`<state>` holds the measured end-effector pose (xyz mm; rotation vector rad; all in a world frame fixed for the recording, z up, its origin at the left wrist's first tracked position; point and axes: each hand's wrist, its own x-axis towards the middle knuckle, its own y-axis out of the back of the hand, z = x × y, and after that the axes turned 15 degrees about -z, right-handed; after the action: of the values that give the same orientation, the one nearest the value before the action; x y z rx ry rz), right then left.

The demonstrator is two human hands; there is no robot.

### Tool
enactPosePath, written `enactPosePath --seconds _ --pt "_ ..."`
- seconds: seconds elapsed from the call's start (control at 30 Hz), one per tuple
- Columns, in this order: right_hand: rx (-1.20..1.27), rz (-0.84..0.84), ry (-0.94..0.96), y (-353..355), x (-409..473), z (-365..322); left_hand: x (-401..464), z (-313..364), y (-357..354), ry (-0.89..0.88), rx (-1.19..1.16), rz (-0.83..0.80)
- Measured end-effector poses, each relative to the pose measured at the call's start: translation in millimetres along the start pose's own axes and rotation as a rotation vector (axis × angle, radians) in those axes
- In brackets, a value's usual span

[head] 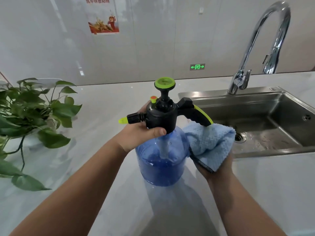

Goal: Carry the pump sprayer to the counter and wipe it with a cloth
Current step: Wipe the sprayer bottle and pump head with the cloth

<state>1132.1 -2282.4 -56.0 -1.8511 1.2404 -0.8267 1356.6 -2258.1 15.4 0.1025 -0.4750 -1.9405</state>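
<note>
The pump sprayer [162, 160] stands upright on the white counter [255, 181], a clear blue bottle with liquid, a black head and a green pump knob. My left hand [138, 133] grips the black head just below the nozzle, thumb across the front. My right hand [213, 166] holds a folded light blue cloth [209, 142] and presses it against the bottle's right side, under the black and green trigger handle. Most of my right hand is hidden by the cloth.
A steel sink [255, 120] with a wet basin lies right behind the sprayer, a tall chrome faucet [265, 41] at its back. A leafy green plant [29, 113] spreads over the counter's left side. A tiled wall runs behind.
</note>
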Motion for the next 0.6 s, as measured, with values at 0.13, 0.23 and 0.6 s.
enactPosePath --seconds 0.13,0.23,0.6 --pt "-0.312 -0.151 0.027 -19.1 26.9 -2.1 4.6 -5.1 -6.2 -0.018 -0.008 0.11" --pt "-0.478 -0.231 -0.078 -23.0 37.6 0.1 6.6 -4.9 -8.5 -0.038 0.05 0.158" --pt "-1.52 -0.182 0.129 -43.4 30.5 18.1 9.4 -2.2 -9.9 0.007 0.059 0.103"
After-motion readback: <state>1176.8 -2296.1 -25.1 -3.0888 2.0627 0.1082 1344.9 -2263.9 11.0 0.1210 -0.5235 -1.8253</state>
